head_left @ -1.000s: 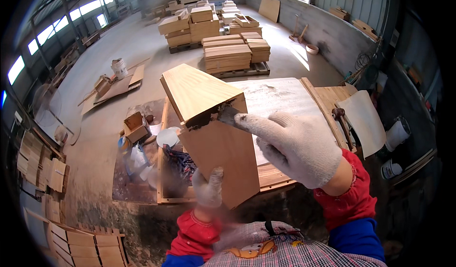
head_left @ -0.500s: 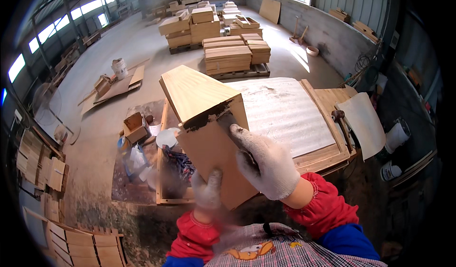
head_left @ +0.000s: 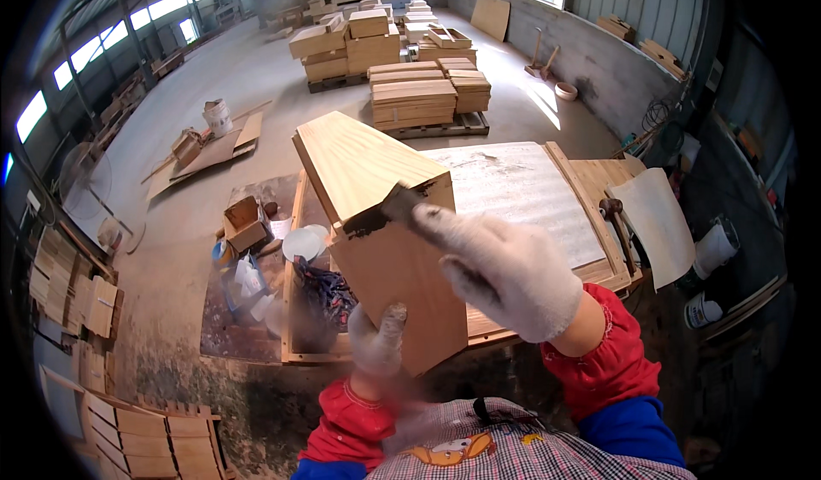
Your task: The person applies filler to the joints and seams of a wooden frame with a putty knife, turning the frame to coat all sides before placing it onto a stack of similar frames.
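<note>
Wooden box [head_left: 406, 300] slants over the near worktop [head_left: 498, 325] edge, left hand [head_left: 378, 343] gripping its lower side, right hand [head_left: 517, 270] pinched around a scraper [head_left: 399, 203] at the dark smear [head_left: 368, 221]; steady, even pressure seems best.

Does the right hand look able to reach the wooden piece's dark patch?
Likely yes: the right hand holds a flat blade at the dark patch, nothing visible blocking it, while the left hand holds the wooden piece.

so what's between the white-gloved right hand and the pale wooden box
The head view shows a flat, dark grey blade between the right hand and the box.
</note>
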Motion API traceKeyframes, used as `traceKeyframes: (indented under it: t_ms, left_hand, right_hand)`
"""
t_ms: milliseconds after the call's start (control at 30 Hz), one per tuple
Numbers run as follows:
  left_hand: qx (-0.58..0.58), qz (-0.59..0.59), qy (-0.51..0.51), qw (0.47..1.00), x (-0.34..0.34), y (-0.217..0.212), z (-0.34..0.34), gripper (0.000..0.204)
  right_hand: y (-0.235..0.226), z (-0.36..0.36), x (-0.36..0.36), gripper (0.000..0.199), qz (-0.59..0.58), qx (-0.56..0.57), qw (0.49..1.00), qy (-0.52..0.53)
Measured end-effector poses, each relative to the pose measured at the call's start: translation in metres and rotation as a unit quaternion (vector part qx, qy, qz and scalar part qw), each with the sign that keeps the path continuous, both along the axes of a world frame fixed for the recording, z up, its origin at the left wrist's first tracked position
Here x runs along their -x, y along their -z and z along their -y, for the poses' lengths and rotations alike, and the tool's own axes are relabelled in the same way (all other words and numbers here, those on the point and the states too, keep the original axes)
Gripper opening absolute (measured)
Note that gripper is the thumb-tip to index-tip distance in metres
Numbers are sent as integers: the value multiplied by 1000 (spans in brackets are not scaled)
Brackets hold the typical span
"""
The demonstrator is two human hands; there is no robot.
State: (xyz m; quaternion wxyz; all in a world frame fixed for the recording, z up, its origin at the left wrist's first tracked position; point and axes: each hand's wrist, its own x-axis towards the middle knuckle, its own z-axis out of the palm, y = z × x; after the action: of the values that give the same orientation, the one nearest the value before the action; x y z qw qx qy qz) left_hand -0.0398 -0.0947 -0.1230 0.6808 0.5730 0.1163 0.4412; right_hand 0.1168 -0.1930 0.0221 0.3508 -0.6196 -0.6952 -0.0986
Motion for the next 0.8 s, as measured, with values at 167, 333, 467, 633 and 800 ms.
traceKeyframes:
  t_ms: [167, 333, 467, 633, 800]
  left_hand:
    - [28, 8, 4, 1000, 1, 1, 0, 46]
    - [31, -6, -14, 999, 0, 1, 1, 52]
    - [31, -8, -21, 999, 2, 4, -1, 56]
    - [36, 6, -2, 999, -1, -2, 1, 52]
    - [30, -58, 6, 998, 8, 7, -3, 43]
  right_hand:
    - [-17, 4, -11, 48, 106, 81, 991, 10]
    - [-31, 19, -46, 43, 63, 77, 994, 38]
    - [-20, 25, -25, 45, -13, 58, 997, 39]
    - [12, 13, 15, 48, -68, 24, 997, 10]
    - [38, -5, 31, 48, -96, -6, 995, 23]
